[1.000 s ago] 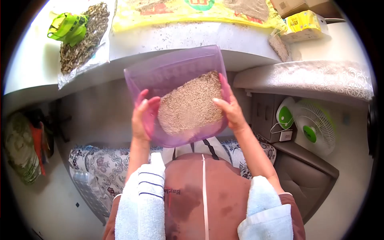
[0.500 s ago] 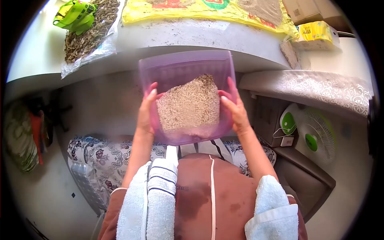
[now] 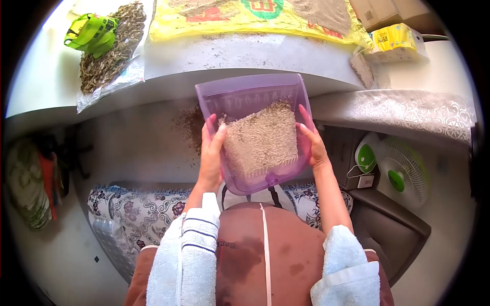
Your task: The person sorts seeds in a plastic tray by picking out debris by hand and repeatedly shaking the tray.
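Observation:
A see-through purple plastic tray is held in front of my body, turned slightly so that its left far corner stands out. Pale small grains fill its middle and near part, with darker bits along the far edge of the heap. My left hand grips the left wall, thumb on the rim. On the opposite wall my right hand is closed in the same way, its thumb on the inner side. The fingers beneath the tray are partly hidden. Just left of the tray shows a scatter of dark bits.
Ahead is a white table bearing a yellow sack topped with grain, a heap of brown husks, a green bag and a tissue pack. A fan and a brown stool stand right.
Both hands have shifted the tray to the right and slightly nearer, and it has turned. The grain surface looks smoother. Dark bits now show to the tray's left.

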Motion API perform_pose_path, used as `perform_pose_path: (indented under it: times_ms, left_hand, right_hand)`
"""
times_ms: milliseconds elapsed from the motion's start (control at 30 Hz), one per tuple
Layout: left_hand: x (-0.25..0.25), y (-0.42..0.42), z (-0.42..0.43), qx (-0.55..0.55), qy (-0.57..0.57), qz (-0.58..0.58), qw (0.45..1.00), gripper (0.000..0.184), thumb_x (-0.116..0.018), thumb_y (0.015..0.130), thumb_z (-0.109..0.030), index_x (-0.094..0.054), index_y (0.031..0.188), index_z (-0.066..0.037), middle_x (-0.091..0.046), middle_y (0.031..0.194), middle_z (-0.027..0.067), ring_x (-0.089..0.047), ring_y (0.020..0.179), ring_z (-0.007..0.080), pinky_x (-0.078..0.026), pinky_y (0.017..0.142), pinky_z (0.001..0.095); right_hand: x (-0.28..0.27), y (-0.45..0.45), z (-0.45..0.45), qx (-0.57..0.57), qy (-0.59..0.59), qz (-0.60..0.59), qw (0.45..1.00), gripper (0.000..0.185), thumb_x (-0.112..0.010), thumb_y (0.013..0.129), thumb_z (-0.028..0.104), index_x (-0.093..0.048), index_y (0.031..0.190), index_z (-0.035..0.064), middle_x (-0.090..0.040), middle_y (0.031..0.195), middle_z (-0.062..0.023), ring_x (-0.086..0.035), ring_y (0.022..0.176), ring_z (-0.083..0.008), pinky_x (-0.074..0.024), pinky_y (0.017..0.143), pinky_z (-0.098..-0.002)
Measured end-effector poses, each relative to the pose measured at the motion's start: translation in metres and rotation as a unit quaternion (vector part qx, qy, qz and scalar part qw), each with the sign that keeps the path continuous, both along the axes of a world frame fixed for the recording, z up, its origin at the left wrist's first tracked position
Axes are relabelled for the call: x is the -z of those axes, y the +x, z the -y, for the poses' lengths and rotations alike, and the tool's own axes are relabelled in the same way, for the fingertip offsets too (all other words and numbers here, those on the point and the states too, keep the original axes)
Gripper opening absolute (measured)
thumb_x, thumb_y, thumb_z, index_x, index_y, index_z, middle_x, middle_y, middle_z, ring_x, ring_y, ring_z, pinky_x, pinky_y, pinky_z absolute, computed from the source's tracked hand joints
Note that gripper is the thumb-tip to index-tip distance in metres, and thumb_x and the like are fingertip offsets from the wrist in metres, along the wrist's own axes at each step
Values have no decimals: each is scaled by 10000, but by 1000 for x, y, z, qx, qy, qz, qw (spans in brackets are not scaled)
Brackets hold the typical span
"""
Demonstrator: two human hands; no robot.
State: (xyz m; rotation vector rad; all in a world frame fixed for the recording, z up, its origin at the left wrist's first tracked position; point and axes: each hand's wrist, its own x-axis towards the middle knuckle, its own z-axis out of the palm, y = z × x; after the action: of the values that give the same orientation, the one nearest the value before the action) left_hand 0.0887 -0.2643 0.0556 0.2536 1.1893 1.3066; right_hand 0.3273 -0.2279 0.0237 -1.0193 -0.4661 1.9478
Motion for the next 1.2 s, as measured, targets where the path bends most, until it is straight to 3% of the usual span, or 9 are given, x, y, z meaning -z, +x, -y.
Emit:
perform_pose_path:
  times_ms: [133,300,433,533,800,933,1033,1167,1200]
  left_hand:
    - [46,-67,9,36,3,166,985,521,-545,868,-295,-347,1341,-200,-613,990,117,-584,921,197,-435,835,306]
    - [14,-32,-8,46,-43,-40,997,583,-575,851,-330,-351,1322,-69,-351,1309,99,-315,1223,189,-245,1018,323]
    - [22,-19,4,36,-25,-4,999,559,-558,868,-300,-340,1338,-90,-439,1232,119,-401,1146,189,-304,985,330]
    - [38,-73,2,49,-15,105,993,513,-548,871,-305,-369,1323,-141,-598,986,121,-573,932,194,-441,883,339]
    - [31,1,3,32,-12,15,999,561,-571,863,-256,-338,1339,-72,-385,1276,74,-397,1131,154,-301,977,307]
    - [52,-67,4,39,-16,127,991,516,-548,870,-276,-356,1331,-147,-584,1021,135,-565,938,202,-436,895,342]
    - [37,-83,-6,66,-73,120,988,521,-563,853,-337,-383,1315,-178,-573,1017,143,-562,924,227,-496,797,385]
    - [27,-16,-3,55,-55,-23,997,620,-587,848,-329,-332,1349,-70,-263,1392,131,-195,1313,226,-158,1071,352]
    - [29,-3,0,32,-28,-9,999,586,-585,853,-314,-347,1339,-90,-344,1341,126,-309,1252,203,-256,1028,338]
  right_hand:
    - [-1,-49,30,-14,194,280,940,658,-528,853,87,-219,1431,157,-415,1318,-101,-354,1251,-184,-263,1041,-315]
    - [14,-13,14,-13,-16,102,995,656,-546,840,113,-245,1421,157,-493,1193,-107,-462,1148,-203,-361,980,-321]
    - [16,-8,6,-6,9,-23,1000,631,-514,850,90,-250,1418,156,-467,1258,-112,-464,1154,-203,-388,965,-326]
    - [14,-49,29,7,144,230,962,670,-530,844,78,-203,1428,103,-299,1421,-79,-345,1258,-201,-259,1048,-319]
    - [27,4,10,30,6,-4,1000,630,-508,854,131,-233,1421,152,-471,1244,-150,-487,1136,-254,-403,961,-368]
    - [9,-47,32,18,117,209,971,652,-553,836,79,-248,1412,72,-255,1456,-74,-219,1339,-176,-151,1082,-291]
    - [10,-65,34,36,38,173,984,676,-572,833,101,-235,1420,96,-302,1414,-96,-302,1282,-199,-217,1059,-321]
    - [24,-4,12,8,-52,25,998,642,-516,848,94,-235,1420,169,-432,1296,-159,-485,1141,-245,-404,963,-364]
    - [22,1,10,14,-35,-18,999,629,-504,849,83,-244,1418,150,-412,1331,-141,-462,1173,-234,-392,974,-355]
